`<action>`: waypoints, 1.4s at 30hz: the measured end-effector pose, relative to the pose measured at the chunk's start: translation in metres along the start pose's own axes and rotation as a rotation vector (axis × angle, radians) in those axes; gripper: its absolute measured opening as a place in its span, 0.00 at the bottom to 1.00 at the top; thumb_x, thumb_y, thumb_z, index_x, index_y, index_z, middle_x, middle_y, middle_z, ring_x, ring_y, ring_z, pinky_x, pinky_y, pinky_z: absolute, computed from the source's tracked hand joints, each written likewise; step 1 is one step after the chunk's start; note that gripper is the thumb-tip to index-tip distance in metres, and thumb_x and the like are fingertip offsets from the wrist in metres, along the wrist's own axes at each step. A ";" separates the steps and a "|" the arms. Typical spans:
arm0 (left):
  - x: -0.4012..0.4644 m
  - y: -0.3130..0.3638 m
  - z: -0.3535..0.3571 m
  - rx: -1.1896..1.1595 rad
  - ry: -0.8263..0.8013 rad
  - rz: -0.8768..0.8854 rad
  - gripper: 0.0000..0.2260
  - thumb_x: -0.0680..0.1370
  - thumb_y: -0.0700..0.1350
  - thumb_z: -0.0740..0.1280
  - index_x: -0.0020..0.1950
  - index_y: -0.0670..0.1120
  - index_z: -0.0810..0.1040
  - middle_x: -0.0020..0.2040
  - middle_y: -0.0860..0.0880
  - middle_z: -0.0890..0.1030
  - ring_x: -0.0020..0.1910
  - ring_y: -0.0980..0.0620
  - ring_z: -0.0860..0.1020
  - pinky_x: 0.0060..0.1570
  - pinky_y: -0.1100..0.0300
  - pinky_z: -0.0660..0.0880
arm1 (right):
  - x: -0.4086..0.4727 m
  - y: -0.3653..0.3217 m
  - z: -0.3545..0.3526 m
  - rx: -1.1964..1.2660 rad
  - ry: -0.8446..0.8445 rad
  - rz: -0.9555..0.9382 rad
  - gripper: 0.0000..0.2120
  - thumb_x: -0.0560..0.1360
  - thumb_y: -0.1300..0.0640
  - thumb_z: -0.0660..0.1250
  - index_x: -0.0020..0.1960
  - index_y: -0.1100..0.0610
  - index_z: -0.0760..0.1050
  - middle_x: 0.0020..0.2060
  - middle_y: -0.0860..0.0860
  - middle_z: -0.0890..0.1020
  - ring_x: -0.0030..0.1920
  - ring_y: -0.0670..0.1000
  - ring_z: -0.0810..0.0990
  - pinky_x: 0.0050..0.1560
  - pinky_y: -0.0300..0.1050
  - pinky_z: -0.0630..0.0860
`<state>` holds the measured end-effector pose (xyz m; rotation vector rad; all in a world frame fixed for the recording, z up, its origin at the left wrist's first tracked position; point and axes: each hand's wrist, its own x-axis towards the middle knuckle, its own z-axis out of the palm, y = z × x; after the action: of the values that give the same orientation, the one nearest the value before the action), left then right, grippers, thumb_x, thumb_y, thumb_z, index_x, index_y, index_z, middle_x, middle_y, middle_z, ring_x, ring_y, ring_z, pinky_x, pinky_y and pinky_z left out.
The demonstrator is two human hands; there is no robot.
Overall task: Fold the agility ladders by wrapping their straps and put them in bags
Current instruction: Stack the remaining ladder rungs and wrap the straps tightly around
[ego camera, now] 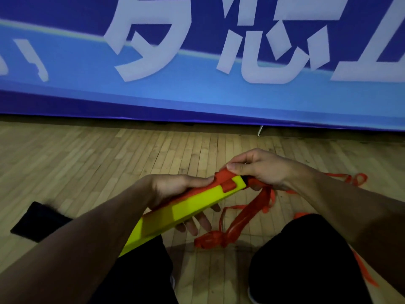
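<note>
Left hand clamped around a stack of yellow rungs, thumb along the top edge, fingers curled underneath and showing below the stack. Right hand pinched on the red strap where it crossed the far end of the stack, thumb pressed flat on the fabric, fingers curled around a bunch of strap just beyond the end. Hands close together, both at the same end of the bundle, held above the floor and between the knees. Stack tilted, near end dropping toward the left leg. Loose strap trailed down from the right hand in several loops, gathered into a tangled knot on the wooden floor between the legs, with more lengths running off to the right behind the forearm. Legs in black shorts spread to either side. Flat black bag lay on the floor to the left, apart from the bundle. Farther out, a blue banner with large white characters stood along the floor edge.
</note>
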<state>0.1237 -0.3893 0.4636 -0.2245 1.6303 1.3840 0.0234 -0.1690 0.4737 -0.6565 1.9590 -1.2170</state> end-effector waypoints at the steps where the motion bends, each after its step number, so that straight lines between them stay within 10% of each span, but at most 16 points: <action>1: -0.001 -0.003 -0.001 -0.015 -0.058 0.021 0.35 0.69 0.70 0.67 0.62 0.43 0.78 0.46 0.42 0.84 0.40 0.45 0.83 0.43 0.54 0.79 | 0.000 0.000 0.001 0.014 0.008 -0.017 0.19 0.74 0.43 0.69 0.54 0.56 0.84 0.31 0.49 0.80 0.27 0.44 0.72 0.25 0.38 0.67; 5: 0.000 0.000 0.010 0.001 -0.160 0.096 0.28 0.63 0.66 0.77 0.50 0.46 0.78 0.34 0.46 0.77 0.28 0.50 0.76 0.30 0.61 0.76 | 0.002 0.004 0.008 -0.064 0.133 -0.080 0.27 0.66 0.30 0.66 0.40 0.54 0.84 0.33 0.59 0.82 0.34 0.52 0.78 0.39 0.44 0.75; 10: -0.002 0.007 0.019 0.053 -0.113 0.211 0.24 0.64 0.65 0.76 0.46 0.47 0.79 0.32 0.47 0.76 0.27 0.51 0.77 0.29 0.60 0.76 | 0.015 0.005 0.025 0.090 0.388 -0.105 0.27 0.75 0.34 0.59 0.33 0.56 0.75 0.21 0.46 0.74 0.24 0.43 0.73 0.28 0.35 0.72; 14: -0.009 0.008 0.018 0.045 0.084 0.316 0.13 0.73 0.60 0.70 0.45 0.51 0.82 0.35 0.44 0.78 0.31 0.47 0.77 0.32 0.58 0.77 | 0.017 0.021 0.048 0.486 0.246 -0.039 0.30 0.71 0.28 0.60 0.30 0.54 0.70 0.23 0.51 0.71 0.24 0.49 0.69 0.26 0.39 0.66; 20: 0.000 0.010 0.016 0.185 0.380 0.349 0.18 0.75 0.59 0.69 0.54 0.46 0.79 0.37 0.45 0.80 0.34 0.50 0.80 0.35 0.55 0.78 | 0.018 0.031 0.070 0.869 0.368 0.115 0.19 0.82 0.58 0.60 0.32 0.54 0.68 0.21 0.48 0.64 0.19 0.45 0.60 0.21 0.34 0.58; 31: 0.032 0.019 0.021 0.792 1.008 0.129 0.24 0.78 0.65 0.60 0.65 0.49 0.68 0.43 0.49 0.78 0.37 0.53 0.80 0.38 0.56 0.80 | 0.014 0.030 0.070 0.428 0.585 0.110 0.16 0.85 0.54 0.55 0.47 0.59 0.77 0.28 0.48 0.69 0.25 0.44 0.64 0.27 0.39 0.62; 36: 0.051 0.014 0.043 1.271 1.232 0.043 0.19 0.82 0.60 0.56 0.65 0.48 0.67 0.38 0.50 0.72 0.33 0.53 0.74 0.31 0.58 0.70 | 0.017 0.001 0.066 0.321 0.501 0.321 0.33 0.77 0.27 0.52 0.46 0.55 0.78 0.34 0.51 0.74 0.33 0.48 0.68 0.37 0.44 0.67; 42: 0.054 0.008 0.049 1.241 1.228 0.181 0.21 0.82 0.58 0.56 0.72 0.49 0.62 0.44 0.48 0.79 0.42 0.47 0.79 0.39 0.54 0.72 | 0.020 0.001 0.061 0.236 0.542 0.305 0.20 0.76 0.38 0.68 0.46 0.57 0.81 0.32 0.51 0.75 0.31 0.48 0.70 0.33 0.42 0.68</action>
<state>0.1155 -0.3230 0.4340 -0.1688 3.2371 -0.0417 0.0596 -0.2160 0.4484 0.1115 2.1859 -1.5004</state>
